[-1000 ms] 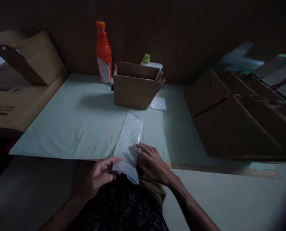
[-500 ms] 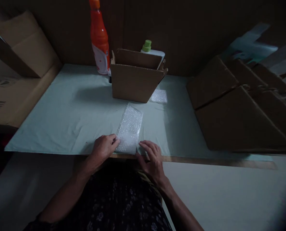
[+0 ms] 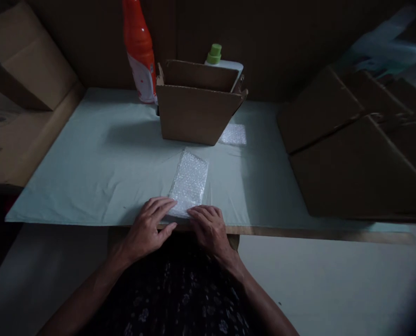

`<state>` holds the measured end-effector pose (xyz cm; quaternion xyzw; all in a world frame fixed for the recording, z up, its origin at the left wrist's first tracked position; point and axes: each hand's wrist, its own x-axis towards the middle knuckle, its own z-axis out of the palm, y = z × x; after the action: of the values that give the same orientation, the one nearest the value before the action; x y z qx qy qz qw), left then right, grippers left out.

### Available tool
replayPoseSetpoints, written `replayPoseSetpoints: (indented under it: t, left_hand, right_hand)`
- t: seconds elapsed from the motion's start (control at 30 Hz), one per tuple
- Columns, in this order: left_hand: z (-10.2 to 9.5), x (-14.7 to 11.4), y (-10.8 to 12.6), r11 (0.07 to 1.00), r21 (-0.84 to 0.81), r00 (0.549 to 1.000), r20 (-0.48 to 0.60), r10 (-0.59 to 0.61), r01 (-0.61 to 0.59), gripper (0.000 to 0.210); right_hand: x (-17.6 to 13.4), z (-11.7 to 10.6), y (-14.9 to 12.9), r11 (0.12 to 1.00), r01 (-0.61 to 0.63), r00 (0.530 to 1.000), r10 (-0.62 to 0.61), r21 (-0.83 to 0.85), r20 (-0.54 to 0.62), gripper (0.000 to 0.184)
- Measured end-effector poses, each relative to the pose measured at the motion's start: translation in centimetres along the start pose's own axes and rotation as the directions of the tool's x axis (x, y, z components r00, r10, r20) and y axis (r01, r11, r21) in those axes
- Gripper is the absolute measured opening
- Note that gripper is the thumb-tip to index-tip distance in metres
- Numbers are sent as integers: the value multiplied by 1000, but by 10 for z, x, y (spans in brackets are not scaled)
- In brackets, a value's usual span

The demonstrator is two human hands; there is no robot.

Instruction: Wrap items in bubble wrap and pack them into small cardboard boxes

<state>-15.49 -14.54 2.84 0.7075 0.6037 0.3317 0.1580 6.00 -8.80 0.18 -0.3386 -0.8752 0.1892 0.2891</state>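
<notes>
A flat sheet or pouch of bubble wrap (image 3: 189, 179) lies on the pale green cloth, its near end at the table's front edge. My left hand (image 3: 148, 228) is at its near left corner, fingers stretched over the wrap and thumb held apart below. From the other side, my right hand (image 3: 209, 228) lays its fingers across the near right corner; its thumb is hidden. Beyond the wrap stands an open cardboard box (image 3: 193, 114). Next to that box lies a second piece of bubble wrap (image 3: 234, 134), partly hidden by it.
A red-orange bottle (image 3: 139, 51) and a white bottle with a green cap (image 3: 214, 54) stand at the back. Cardboard boxes (image 3: 351, 172) fill the right side, with pale plastic items above. Another cardboard box (image 3: 29, 60) is at left. The green cloth (image 3: 78, 163) covers the tabletop.
My left hand has gone from pinching the wrap's left edge to lying over its near corner with the thumb apart. My right hand has moved left onto the wrap. The view has shifted slightly.
</notes>
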Motion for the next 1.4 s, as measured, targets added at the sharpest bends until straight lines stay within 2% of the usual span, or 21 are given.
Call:
replayPoseSetpoints:
  t: [0.1,0.23,0.3,0.37,0.47,0.6,0.7,0.87,0.93,1.03,1.17,1.23,1.4]
  left_hand:
    - [9,-3,-1,998,-48,998,57,-39,41,35]
    - [25,9,-10,988,-8,988,30,-151,151,34]
    - [30,16,-13,985,37,985,11,-170,169,33]
    - [31,21,-14,986,73,989,-27,-148,150,31]
    - [26,17,-10,993,83,992,-108,-70,79,32]
    - [14,0,-4,999,20,997,-67,32,-30,29]
    - [12,-7,-4,997,-11,996,-61,72,-73,26]
    - [26,10,-15,992,117,993,-101,65,-53,21]
    - [30,18,-18,986,163,988,-140,61,-38,20]
    - [27,19,-16,989,141,978,-198,68,-40,22]
    - [17,5,-7,991,51,978,-164,128,-121,29]
    - [15,1,-6,991,44,979,-158,128,-123,27]
    - [22,15,-17,992,126,989,-148,28,-9,24]
  right_hand:
    - [-1,-3,-2,999,-31,999,32,30,-16,25]
    - [-8,-7,-3,994,-52,994,41,-100,-104,32]
    - [-9,-7,-2,988,-11,999,3,-154,-52,32]
    - [-7,-5,1,984,30,999,-28,-177,15,32]
    - [-2,-2,4,986,16,1000,-13,-164,21,26]
    - [1,-9,1,1000,-6,999,5,13,54,21]
    - [0,-17,-2,994,-41,994,31,97,102,20]
    - [-1,-14,1,994,-57,998,55,-98,-21,25]
    - [1,-11,1,990,-22,1000,23,-143,8,26]
    - [5,-9,2,992,16,999,-10,-126,46,24]
    - [13,-8,3,1000,-11,1000,10,24,26,21]
    - [15,-6,4,997,-22,999,20,71,29,21]
    - [13,-1,2,995,-63,994,56,-82,-90,28]
